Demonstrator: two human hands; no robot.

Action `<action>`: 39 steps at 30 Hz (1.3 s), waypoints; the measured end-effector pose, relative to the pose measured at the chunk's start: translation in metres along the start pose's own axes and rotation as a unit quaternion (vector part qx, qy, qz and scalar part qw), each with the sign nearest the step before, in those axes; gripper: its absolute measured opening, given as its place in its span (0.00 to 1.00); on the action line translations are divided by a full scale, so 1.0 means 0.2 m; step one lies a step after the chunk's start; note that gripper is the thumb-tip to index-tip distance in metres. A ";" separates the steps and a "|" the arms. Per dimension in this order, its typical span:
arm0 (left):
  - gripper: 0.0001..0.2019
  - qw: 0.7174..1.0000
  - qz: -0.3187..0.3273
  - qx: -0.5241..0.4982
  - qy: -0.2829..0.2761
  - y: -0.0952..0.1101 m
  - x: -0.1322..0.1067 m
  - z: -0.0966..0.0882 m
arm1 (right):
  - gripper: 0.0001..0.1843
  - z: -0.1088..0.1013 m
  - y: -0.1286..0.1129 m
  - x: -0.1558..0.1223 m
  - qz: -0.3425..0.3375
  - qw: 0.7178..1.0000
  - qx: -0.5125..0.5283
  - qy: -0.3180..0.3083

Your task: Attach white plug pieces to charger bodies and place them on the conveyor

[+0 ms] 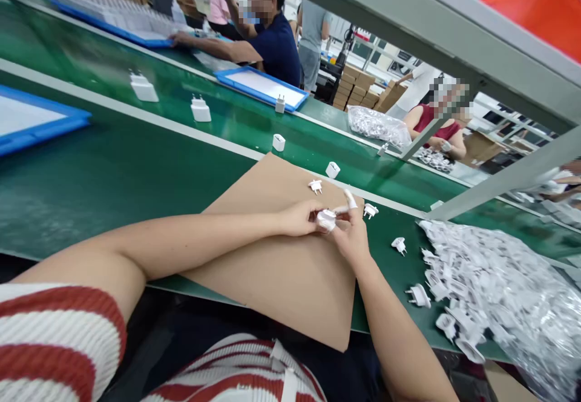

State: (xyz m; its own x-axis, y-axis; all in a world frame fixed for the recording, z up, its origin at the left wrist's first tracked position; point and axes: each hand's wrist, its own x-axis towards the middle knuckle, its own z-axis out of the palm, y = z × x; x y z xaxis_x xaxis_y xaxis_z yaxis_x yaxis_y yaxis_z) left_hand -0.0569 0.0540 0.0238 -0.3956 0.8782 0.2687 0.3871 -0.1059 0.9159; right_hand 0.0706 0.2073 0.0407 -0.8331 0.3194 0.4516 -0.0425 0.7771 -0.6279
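Hands: left hand [300,218] and right hand [353,236] meet, fingertips pinching one white plug piece [325,220].
Plug piece: between both hands, seemingly being worked on; the next move looks to call for steady two-handed control.
Cardboard [285,272]: beneath the hands.
Pronged part [315,186]: on it, just beyond the left hand.
Plastic bag [535,290]: right of the right hand, on the green counter [136,175].

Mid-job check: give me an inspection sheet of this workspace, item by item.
Surface: green bench, brown cardboard sheet on it.
Job's things: white piece held over the cardboard; loose pronged pieces on and beside the sheet.
Clutter: clear plastic bag at right, white pieces in it and at its edge.
Grip: left hand and right hand both on the white piece.
Cables: nothing seen near the hands.
Surroundings: co-workers across the bench; blue-rimmed trays.
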 end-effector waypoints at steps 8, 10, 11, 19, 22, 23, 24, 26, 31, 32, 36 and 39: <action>0.21 0.894 -0.072 0.226 0.379 -0.19 0.10 -0.75 | 0.35 -0.17 0.30 0.14 0.230 0.930 -0.287 0.024; 0.19 0.840 -0.154 0.297 0.427 -0.28 0.17 -1.00 | 0.31 -0.18 0.34 0.16 0.233 0.924 -0.302 -0.009; 0.18 0.822 -0.198 0.317 0.429 -0.32 0.20 -1.11 | 0.29 -0.18 0.36 0.16 0.217 0.926 -0.307 -0.011; 0.29 0.744 -0.268 0.370 0.488 -0.44 0.34 -1.27 | 0.28 -0.17 0.51 0.15 0.177 0.917 -0.358 0.016; 0.30 0.758 -0.148 0.445 0.453 -0.46 0.41 -1.20 | 0.27 -0.16 0.50 0.14 0.185 0.908 -0.376 0.012; 0.30 0.776 -0.126 0.465 0.407 -0.47 0.43 -1.18 | 0.27 -0.16 0.50 0.14 0.187 0.908 -0.375 0.014; 0.30 0.795 -0.123 0.476 0.357 -0.49 0.46 -1.18 | 0.27 -0.15 0.49 0.14 0.187 0.910 -0.370 0.017; 0.29 0.818 -0.160 0.476 0.281 -0.52 0.51 -1.20 | 0.28 -0.15 0.48 0.14 0.186 0.916 -0.355 0.025; 0.29 0.812 -0.222 0.470 0.265 -0.56 0.54 -1.25 | 0.27 -0.16 0.44 0.13 0.185 0.934 -0.302 0.040; 0.31 0.809 -0.227 0.472 0.267 -0.56 0.53 -1.25 | 0.27 -0.16 0.43 0.13 0.184 0.938 -0.290 0.044; 0.33 0.812 -0.198 0.484 0.259 -0.50 0.54 -1.18 | 0.26 -0.17 0.41 0.13 0.186 0.951 -0.236 0.077; 0.27 0.854 -0.139 0.458 0.204 -0.45 0.58 -1.06 | 0.26 -0.17 0.36 0.14 0.177 0.966 -0.142 0.126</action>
State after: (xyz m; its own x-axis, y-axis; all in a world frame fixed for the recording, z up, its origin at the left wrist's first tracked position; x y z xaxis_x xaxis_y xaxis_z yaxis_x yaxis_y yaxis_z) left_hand -0.3143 0.0659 0.0368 -0.7639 0.5540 0.3309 0.6453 0.6541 0.3945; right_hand 0.0630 0.2914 0.0291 -0.6057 0.6866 0.4020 0.4043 0.7008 -0.5878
